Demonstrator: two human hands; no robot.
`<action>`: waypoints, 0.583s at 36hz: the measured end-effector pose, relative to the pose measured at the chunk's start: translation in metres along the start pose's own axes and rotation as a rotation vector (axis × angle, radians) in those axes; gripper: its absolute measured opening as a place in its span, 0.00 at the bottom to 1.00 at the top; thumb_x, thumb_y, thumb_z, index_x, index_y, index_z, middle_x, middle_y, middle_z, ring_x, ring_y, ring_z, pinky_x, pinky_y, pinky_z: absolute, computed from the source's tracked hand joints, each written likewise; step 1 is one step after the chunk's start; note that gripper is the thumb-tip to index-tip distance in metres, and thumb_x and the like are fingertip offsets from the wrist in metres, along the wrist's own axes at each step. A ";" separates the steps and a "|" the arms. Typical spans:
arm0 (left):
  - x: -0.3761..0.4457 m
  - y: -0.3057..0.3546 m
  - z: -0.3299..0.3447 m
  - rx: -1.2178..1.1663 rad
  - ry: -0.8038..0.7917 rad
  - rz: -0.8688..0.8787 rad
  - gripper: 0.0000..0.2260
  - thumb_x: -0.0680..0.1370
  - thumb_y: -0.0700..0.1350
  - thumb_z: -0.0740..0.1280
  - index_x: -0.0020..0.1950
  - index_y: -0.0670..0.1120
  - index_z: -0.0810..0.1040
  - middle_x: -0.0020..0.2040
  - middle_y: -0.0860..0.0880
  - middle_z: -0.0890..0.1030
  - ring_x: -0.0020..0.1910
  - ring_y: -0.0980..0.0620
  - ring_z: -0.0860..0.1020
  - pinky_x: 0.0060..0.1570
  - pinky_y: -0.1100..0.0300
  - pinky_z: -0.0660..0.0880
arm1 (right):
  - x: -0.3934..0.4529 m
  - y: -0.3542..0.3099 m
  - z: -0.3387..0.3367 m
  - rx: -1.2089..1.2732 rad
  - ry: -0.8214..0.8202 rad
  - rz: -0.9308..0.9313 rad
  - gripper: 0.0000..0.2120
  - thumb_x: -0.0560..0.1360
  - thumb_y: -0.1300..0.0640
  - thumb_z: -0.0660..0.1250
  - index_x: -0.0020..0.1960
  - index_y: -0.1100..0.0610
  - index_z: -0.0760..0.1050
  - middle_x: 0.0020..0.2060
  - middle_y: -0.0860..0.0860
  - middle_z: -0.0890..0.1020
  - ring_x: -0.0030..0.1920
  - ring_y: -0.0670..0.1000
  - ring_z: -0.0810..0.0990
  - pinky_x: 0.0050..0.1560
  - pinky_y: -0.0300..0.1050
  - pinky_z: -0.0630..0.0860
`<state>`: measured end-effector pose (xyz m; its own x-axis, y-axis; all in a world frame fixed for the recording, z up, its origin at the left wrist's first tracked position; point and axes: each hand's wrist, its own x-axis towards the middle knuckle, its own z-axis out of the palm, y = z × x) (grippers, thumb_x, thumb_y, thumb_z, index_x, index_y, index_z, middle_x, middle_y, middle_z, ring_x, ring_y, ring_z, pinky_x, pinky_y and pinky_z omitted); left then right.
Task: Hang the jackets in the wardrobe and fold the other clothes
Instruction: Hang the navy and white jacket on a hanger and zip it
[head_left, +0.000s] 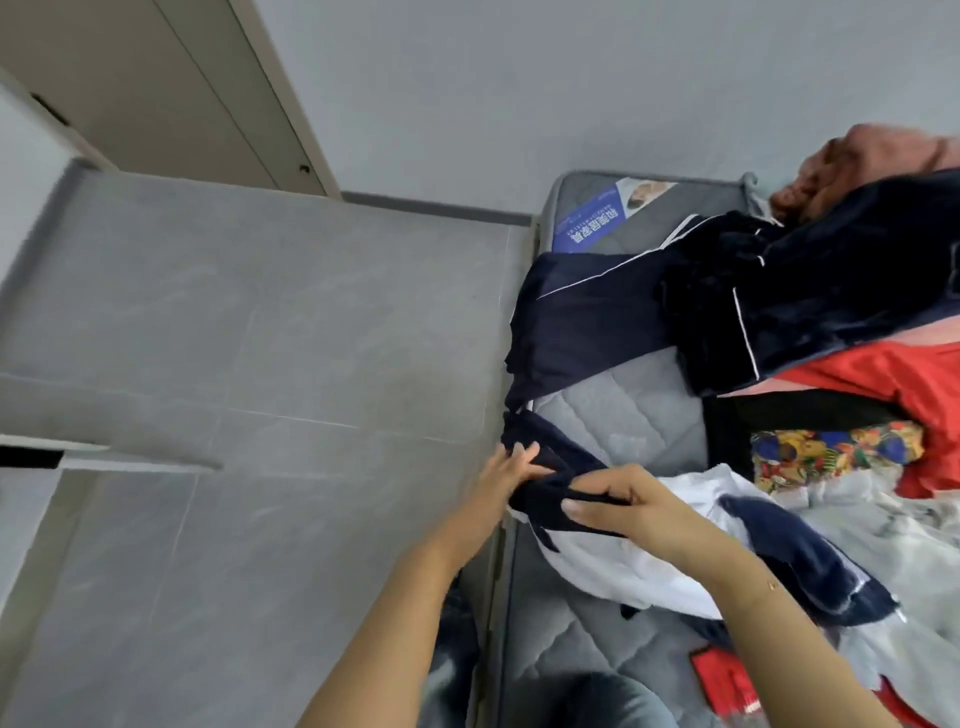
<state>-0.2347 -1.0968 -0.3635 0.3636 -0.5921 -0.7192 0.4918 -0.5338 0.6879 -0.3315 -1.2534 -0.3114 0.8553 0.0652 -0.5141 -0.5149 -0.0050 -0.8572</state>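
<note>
Head view, looking down at the near edge of a bare grey quilted mattress (618, 415), the reference for all positions below. At that edge, the left hand (506, 475) lies with straight fingers against a dark navy fold of a navy-and-white garment (649, 566); the right hand (623, 506), just beside it, pinches the same navy fold between thumb and curled fingers. The white body of the garment spreads across the mattress under the right forearm, its navy trim running toward the lower right. Farther along the mattress lies a navy piece with white piping (587, 312), part of it draped over the edge toward the floor. Behind it sits a dark velvet-like navy garment (831, 291), heaped on a red garment (898, 384). A multicoloured patterned cloth (831, 452) lies between the red garment and a pale grey garment (893, 530). A pink-orange bundle (872, 166) rests at the far end. Grey floor tiles (234, 338) adjoin the mattress on the left.
</note>
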 end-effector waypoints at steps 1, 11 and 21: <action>-0.006 0.004 0.004 -0.004 -0.001 0.009 0.15 0.84 0.58 0.53 0.65 0.64 0.74 0.73 0.60 0.69 0.77 0.58 0.52 0.77 0.52 0.43 | -0.004 -0.011 0.000 0.029 -0.002 0.001 0.18 0.78 0.59 0.67 0.32 0.62 0.68 0.30 0.55 0.64 0.33 0.52 0.62 0.37 0.42 0.59; -0.108 0.004 -0.035 -0.090 0.137 0.186 0.18 0.72 0.67 0.68 0.42 0.53 0.83 0.39 0.54 0.81 0.41 0.56 0.79 0.43 0.66 0.73 | -0.002 -0.082 0.015 0.186 0.122 -0.114 0.24 0.75 0.48 0.68 0.40 0.71 0.70 0.34 0.63 0.70 0.36 0.56 0.68 0.40 0.49 0.65; -0.222 0.007 -0.193 -0.044 0.508 0.381 0.13 0.67 0.61 0.73 0.41 0.52 0.84 0.34 0.54 0.77 0.34 0.58 0.74 0.37 0.69 0.68 | 0.068 -0.144 0.153 -0.327 0.138 -0.257 0.18 0.82 0.55 0.60 0.34 0.55 0.64 0.28 0.45 0.62 0.30 0.45 0.61 0.30 0.34 0.62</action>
<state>-0.1593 -0.8524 -0.2173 0.8440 -0.3698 -0.3885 0.2821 -0.3102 0.9079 -0.2086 -1.0952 -0.2184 0.9645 -0.0281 -0.2627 -0.2574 -0.3227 -0.9108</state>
